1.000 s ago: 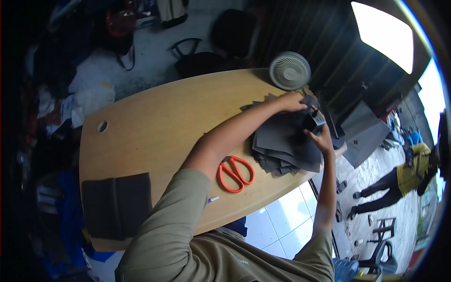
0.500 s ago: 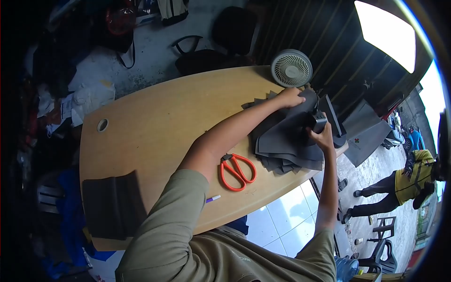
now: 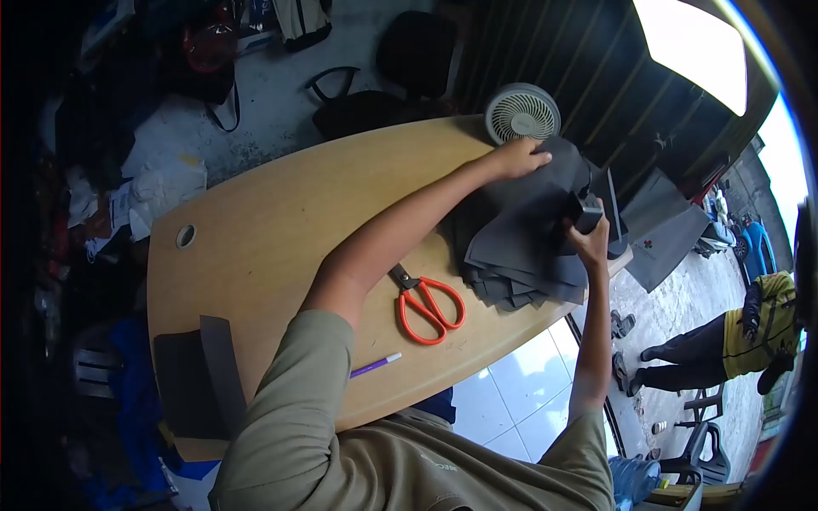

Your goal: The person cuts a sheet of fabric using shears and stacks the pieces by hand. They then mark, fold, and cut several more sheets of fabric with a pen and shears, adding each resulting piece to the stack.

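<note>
At the far right end of the table, my left hand (image 3: 518,159) pinches the upper edge of a dark grey sheet (image 3: 532,200), which looks like fabric. Lower and to the right, my right hand (image 3: 590,243) is closed around a black block-shaped tool with a silvery end (image 3: 586,213); its exact kind is not clear. The tool is held over the sheet's right side. Beneath lies a fanned stack of similar grey sheets (image 3: 511,289). Orange-handled scissors (image 3: 430,311) rest left of the stack, near a purple pen (image 3: 375,365).
A round fan (image 3: 521,115) stands at the table's (image 3: 273,221) far edge. Another dark sheet (image 3: 192,383) lies at the left end. A grey bag with a small logo (image 3: 665,234) hangs beyond the right end. A person in a yellow top (image 3: 758,332) stands outside.
My left hand has moved up and slightly left, lifting the sheet's edge higher beside the fan. My right hand still holds the tool, slightly farther right. My left forearm now uncovers more of the pen.
</note>
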Tool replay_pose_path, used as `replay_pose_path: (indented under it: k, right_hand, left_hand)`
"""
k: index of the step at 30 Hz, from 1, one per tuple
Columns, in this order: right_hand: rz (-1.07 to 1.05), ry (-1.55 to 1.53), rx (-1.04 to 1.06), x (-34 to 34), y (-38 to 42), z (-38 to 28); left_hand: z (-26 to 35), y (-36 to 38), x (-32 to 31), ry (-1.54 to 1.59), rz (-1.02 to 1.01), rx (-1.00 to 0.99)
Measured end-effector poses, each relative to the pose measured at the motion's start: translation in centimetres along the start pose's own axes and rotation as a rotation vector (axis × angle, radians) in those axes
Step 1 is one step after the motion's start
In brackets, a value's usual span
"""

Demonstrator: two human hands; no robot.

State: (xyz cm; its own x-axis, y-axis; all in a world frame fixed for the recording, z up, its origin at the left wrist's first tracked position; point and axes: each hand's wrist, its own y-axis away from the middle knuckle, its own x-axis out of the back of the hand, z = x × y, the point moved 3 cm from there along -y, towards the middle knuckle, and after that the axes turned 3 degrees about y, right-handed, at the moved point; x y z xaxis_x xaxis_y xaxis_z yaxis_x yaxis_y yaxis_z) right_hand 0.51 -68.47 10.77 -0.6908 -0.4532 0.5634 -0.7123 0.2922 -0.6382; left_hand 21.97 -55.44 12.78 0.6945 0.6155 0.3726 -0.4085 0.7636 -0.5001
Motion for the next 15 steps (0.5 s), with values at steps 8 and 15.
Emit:
replay_pose_path:
  k: [8,15]
  right_hand:
    - [0.044,0.022,-0.034,-0.6,0.1,0.5]
    - [0.104,-0.062,-0.105,-2.6,0.0,1.6]
  left_hand:
    - [7.0,0.9,6.9,-0.056,0.067,0.079]
    - [8.8,1.1,13.1,-0.202,0.119,0.042]
